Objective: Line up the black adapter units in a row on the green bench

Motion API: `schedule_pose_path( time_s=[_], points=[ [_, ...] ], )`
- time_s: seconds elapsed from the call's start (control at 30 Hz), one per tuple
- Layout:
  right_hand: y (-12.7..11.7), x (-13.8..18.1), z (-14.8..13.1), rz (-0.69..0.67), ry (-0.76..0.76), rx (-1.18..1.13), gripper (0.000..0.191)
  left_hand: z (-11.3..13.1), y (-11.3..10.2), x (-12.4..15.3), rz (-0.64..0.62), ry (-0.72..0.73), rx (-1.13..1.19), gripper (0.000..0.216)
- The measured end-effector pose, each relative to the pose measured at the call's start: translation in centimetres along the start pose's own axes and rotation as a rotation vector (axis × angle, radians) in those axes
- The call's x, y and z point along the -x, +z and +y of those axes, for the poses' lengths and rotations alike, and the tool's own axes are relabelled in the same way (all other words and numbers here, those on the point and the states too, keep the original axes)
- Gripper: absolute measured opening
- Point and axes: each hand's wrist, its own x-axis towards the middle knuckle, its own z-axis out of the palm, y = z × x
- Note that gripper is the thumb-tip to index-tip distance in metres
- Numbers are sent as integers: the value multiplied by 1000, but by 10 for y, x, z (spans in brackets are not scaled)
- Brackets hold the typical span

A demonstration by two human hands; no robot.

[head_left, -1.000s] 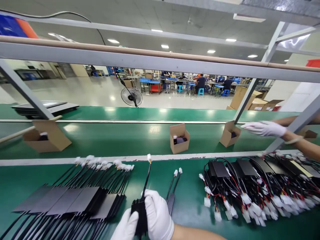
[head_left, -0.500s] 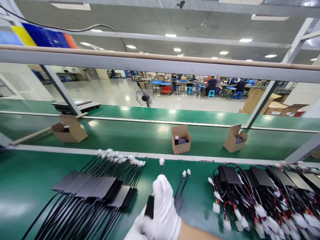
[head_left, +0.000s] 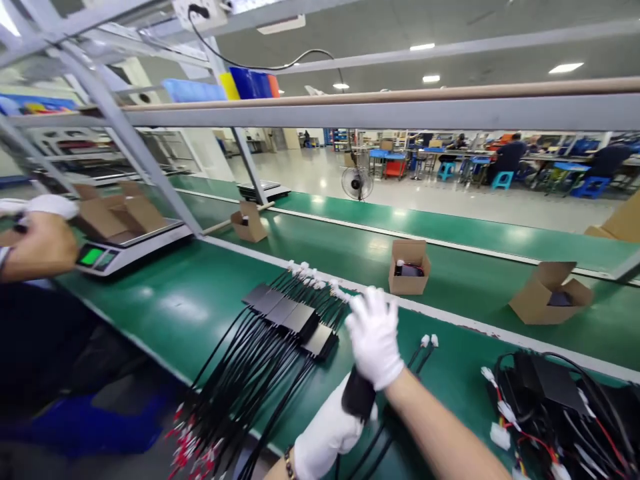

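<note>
My left hand, in a white glove with a beaded bracelet at the wrist, is closed around a black rectangular module. Dark cables hang beneath the module. Just above its upper end is my right hand, also gloved, with fingers spread; whether its palm touches the module or its cable is hidden. Left of my hands lies a row of black flat modules with white connectors at the far end and long black cables toward me. Two white connectors on black leads rest to the right.
Bundled black modules with wires lie at right. Open cardboard boxes, including one in the middle, stand on the green surface beyond the pale strip. At left, a scale carries larger boxes beside a co-worker's gloved hand.
The view has swung left, bringing the scale and co-worker in. My right hand has gone from bunched fingers at a white-tipped cable to spread fingers; my left hand still holds the module.
</note>
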Motion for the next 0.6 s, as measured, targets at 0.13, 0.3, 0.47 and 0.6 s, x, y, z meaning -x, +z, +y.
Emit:
schedule_pose_path(
  time_s=[0.13,0.3,0.47,0.6],
  points=[
    [0,-26,39,260,160,-154,37,-1,-8,-2,-117,-17,402,33],
    [-16,-7,52,287,332,-383,33,7,-21,-1,-203,-27,471,33],
    [-17,10,54,61,509,-612,34,7,-20,-1,-168,-12,461,34],
    [-12,15,51,-303,592,-785,38,6,-16,-2,-47,42,379,30]
  ],
)
